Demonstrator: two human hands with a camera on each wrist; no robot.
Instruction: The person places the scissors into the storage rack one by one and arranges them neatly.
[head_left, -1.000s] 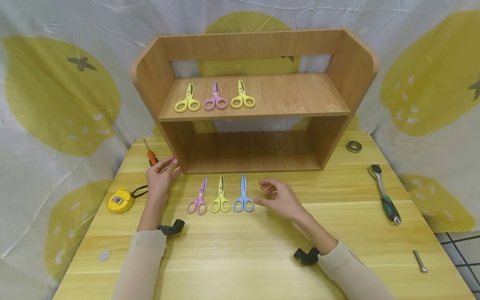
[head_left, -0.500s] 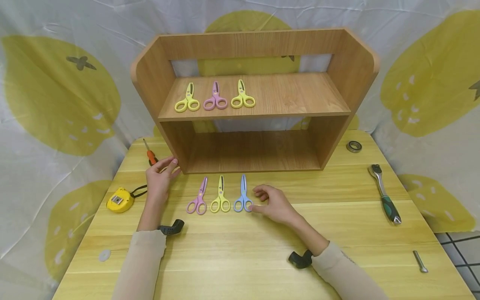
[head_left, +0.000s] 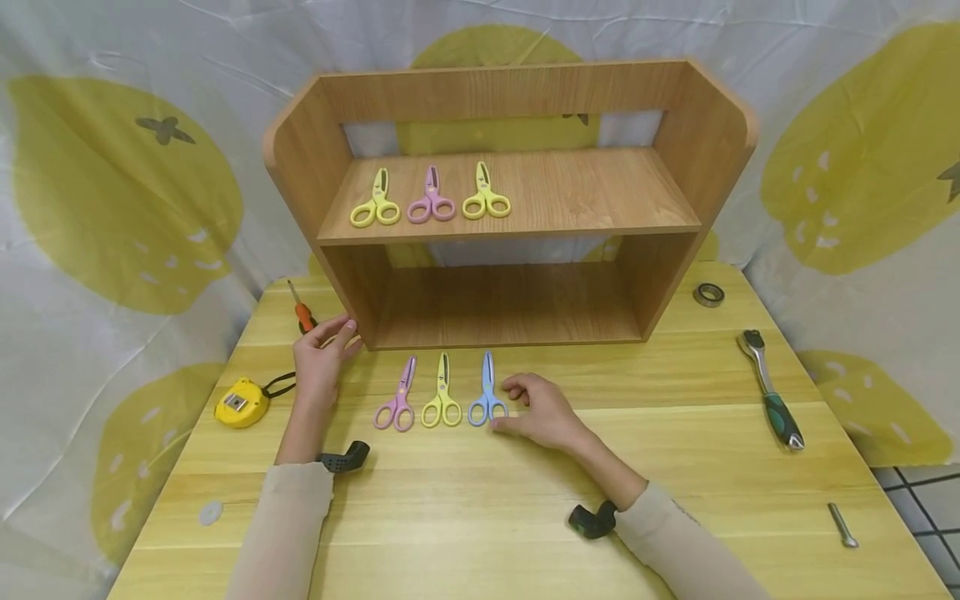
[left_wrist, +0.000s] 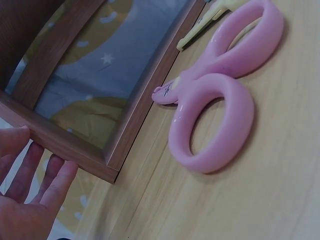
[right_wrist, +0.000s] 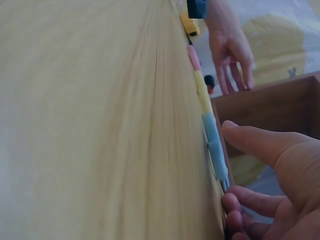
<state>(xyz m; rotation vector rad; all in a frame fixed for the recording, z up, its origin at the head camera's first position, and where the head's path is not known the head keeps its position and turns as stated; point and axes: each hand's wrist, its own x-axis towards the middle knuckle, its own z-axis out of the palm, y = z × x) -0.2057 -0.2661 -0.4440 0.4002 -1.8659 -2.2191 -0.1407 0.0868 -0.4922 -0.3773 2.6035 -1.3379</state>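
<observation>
right hand [head_left: 542, 410] closes on the blue scissors [head_left: 487, 397] at the near foot of the wooden shelf [head_left: 510, 200].
the blue scissors lie flat on the table [head_left: 480, 508], rightmost in a row with yellow scissors [head_left: 442, 397] and pink scissors [head_left: 398, 401]; the right hand's fingertips [right_wrist: 235, 204] curl against their right handle loop, though a firm grasp cannot be told. the left hand [head_left: 321, 357], fingers relaxed and straight, rests against the shelf's near left corner.

Both arms stretch forward in beige sleeves: the left hand [head_left: 321, 357] lies open with straight fingers, while the right hand [head_left: 538, 408] rests lower, fingers loosely curled.
</observation>
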